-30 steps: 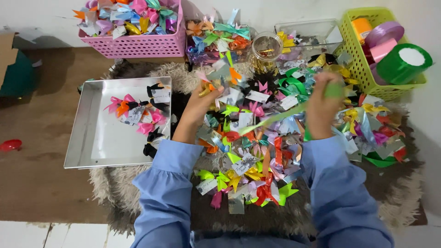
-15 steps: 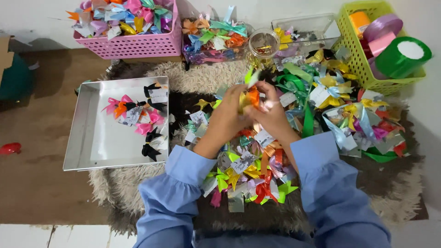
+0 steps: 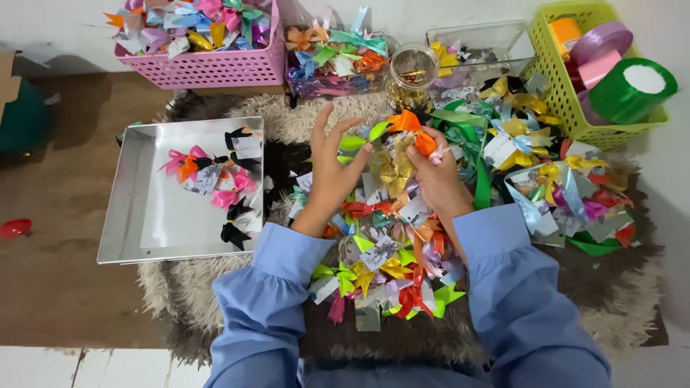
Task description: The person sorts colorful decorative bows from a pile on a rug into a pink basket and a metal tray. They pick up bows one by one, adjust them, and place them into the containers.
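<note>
Head view: your right hand (image 3: 435, 176) pinches an orange ribbon bow (image 3: 411, 128) above the bow pile (image 3: 388, 251). Your left hand (image 3: 332, 176), fingers spread and empty, sits just left of it, equally near. Farther left lies a metal tray (image 3: 136, 215).

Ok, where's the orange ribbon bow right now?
In the head view, the orange ribbon bow is just right of centre, pinched by the right hand, with the left hand beside it, above the pile of ribbon favours.
</note>
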